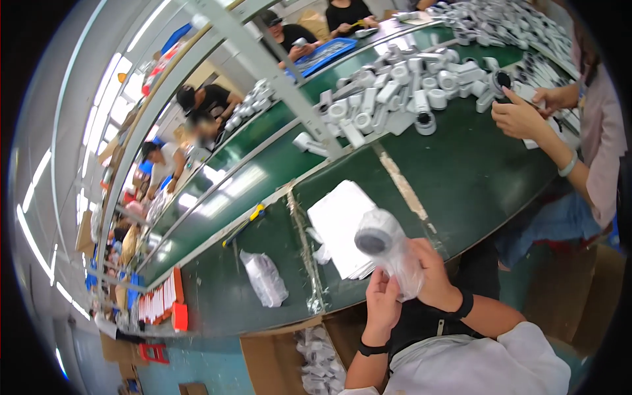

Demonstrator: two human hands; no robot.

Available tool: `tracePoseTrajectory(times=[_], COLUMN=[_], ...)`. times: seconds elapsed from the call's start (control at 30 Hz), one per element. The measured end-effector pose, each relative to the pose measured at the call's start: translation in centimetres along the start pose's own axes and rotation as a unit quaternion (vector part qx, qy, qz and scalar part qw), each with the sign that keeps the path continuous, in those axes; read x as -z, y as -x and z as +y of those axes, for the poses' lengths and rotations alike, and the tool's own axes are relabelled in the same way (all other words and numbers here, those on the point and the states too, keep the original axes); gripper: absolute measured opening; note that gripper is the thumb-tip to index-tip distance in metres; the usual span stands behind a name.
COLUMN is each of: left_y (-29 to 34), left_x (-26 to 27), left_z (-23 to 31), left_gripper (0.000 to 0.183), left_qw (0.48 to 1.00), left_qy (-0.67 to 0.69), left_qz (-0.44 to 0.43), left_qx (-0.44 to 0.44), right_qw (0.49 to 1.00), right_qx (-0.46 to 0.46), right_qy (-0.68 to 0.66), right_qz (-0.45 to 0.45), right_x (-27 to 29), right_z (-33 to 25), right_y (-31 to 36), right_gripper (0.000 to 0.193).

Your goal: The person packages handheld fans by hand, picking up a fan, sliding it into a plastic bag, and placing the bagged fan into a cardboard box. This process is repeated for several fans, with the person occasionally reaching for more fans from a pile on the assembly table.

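Observation:
A white handheld device with a round grey end sits inside a clear plastic bag, held up over the table's near edge. My right hand is closed around its right side. The fingers of my left hand pinch the lower part of the bag from the left. Just behind the device lies a stack of flat white bags or sheets on the green table. Another bagged item rests on the table to the left.
A large heap of white devices covers the far side. To the right, a co-worker's hands work. A yellow-handled screwdriver and an orange box of white packs are at left. Below stands a carton with bagged items.

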State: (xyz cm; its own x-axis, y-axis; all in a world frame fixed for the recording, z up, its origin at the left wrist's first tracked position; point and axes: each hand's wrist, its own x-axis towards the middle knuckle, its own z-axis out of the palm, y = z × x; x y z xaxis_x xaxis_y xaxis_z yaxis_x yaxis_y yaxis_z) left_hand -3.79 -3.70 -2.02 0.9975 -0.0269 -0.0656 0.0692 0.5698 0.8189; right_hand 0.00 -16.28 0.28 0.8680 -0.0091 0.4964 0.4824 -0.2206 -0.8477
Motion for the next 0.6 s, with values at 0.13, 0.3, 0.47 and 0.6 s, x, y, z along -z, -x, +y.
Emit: tracePoseTrajectory(times=[0.13,0.3,0.47,0.6], left_y=[0.9,2.9,5.4,5.6], left_x=[2.5,4.4,12.5,21.0], left_z=[3.2,6.0,12.2,15.5], left_gripper=[0.043,0.044,0.050,0.053], left_qw=[0.995,0.984,0.740,0.660], left_qy=[0.094,0.061,-0.380,-0.424], left_qz=[-0.038,0.107,0.470,0.564], left_qx=[0.017,-0.130,-0.295,-0.256], right_qw=[0.995,0.985,0.979,0.986], right_qx=[-0.039,-0.007,-0.005,-0.047], right_qy=[-0.081,-0.080,-0.007,0.018], right_qz=[-0.038,-0.153,-0.205,-0.160], right_x=[0.0,-1.4,-0.4,-0.7], right_z=[-1.1,-0.9,0.5,2.7], right_y=[-0.4,0.7,1.0,1.1], right_gripper=[0.019,0.016,0.014,0.014])
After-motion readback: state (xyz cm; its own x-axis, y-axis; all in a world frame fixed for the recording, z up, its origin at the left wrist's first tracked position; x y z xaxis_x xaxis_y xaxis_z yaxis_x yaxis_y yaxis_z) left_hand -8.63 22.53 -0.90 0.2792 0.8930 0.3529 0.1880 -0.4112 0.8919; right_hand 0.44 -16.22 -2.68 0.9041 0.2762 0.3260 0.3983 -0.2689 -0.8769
